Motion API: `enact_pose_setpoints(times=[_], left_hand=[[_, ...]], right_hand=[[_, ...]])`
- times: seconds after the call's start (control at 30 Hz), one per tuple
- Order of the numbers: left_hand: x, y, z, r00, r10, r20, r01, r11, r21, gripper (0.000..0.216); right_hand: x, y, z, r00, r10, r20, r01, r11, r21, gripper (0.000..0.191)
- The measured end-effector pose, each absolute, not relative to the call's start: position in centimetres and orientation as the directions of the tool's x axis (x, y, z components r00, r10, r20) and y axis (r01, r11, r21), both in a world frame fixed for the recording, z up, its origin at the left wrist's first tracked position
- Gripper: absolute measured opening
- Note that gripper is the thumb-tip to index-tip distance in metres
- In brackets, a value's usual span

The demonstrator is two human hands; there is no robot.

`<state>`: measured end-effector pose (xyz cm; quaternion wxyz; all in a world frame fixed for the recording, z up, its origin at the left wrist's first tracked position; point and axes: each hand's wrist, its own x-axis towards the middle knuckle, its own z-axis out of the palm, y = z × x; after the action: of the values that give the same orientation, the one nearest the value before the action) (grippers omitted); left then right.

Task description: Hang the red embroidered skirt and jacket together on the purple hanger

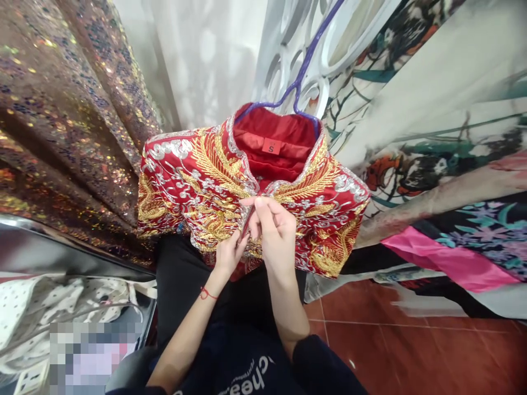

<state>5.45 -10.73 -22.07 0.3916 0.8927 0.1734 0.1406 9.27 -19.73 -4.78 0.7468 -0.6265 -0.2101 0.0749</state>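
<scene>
1. Two hands: left hand (228, 252) and right hand (275, 225), fingers pinching front edge of red embroidered jacket (228, 186).
2. Jacket on purple hanger (297, 86), centre; sequined fabric (82, 82) left, floral cloth (389, 173) right, white openwork panel (333, 68) behind.
3. Collar tag (271, 146) reads "S"; navy top (218, 351) print partly legible, "chea".
4. Polka-dot cloth (12, 302) lower left.

Sequined fabric (69, 109) and polka-dot cloth (18, 299) at left, pink fabric (442, 257) and tiled floor (358, 348) at right.

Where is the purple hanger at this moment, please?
In the head view, the purple hanger is at the top, right of centre; its arms go into the collar of the red embroidered jacket, before the white openwork panel.
</scene>
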Motion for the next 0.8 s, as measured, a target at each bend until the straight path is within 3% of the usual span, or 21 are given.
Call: enact_pose_setpoints(times=[0.17,0.33,0.43,0.5,0.63,0.73,0.8], left_hand=[[5.7,-10.5,-20.9,0.906,0.416,0.070,0.226,-0.620,0.751,0.021],[5.2,-10.1,-20.3,0.901,0.429,0.061,0.191,-0.519,0.833,0.020],[5.1,-9.1,-18.6,0.859,0.473,0.195,0.042,-0.445,0.895,0.019],[5.1,-8.1,-16.4,0.782,0.509,0.359,-0.076,-0.494,0.866,0.016],[4.9,-6.2,-10.5,0.533,0.450,0.716,-0.230,-0.737,0.635,0.006],[5.4,-5.6,-6.0,0.447,0.219,0.867,-0.249,-0.901,0.356,0.020],[6.2,-5.6,-3.6,0.463,0.070,0.883,-0.266,-0.940,0.214,0.026]], right_hand=[[10.0,-18.3,-4.7,0.911,0.300,0.282,0.208,0.254,-0.945,0.029],[11.7,-18.2,-5.9,0.937,0.276,0.214,0.188,0.121,-0.975,0.038],[13.0,-18.7,-6.2,0.955,0.219,0.200,0.208,-0.014,-0.978,0.049],[13.5,-19.0,-6.2,0.963,0.154,0.219,0.243,-0.157,-0.957,0.052],[13.5,-19.3,-5.9,0.921,-0.005,0.388,0.352,-0.413,-0.840,0.056],[13.2,-19.5,-5.5,0.895,-0.020,0.445,0.383,-0.475,-0.792,0.056],[13.0,-19.7,-5.3,0.900,0.040,0.434,0.404,-0.450,-0.796,0.052]])
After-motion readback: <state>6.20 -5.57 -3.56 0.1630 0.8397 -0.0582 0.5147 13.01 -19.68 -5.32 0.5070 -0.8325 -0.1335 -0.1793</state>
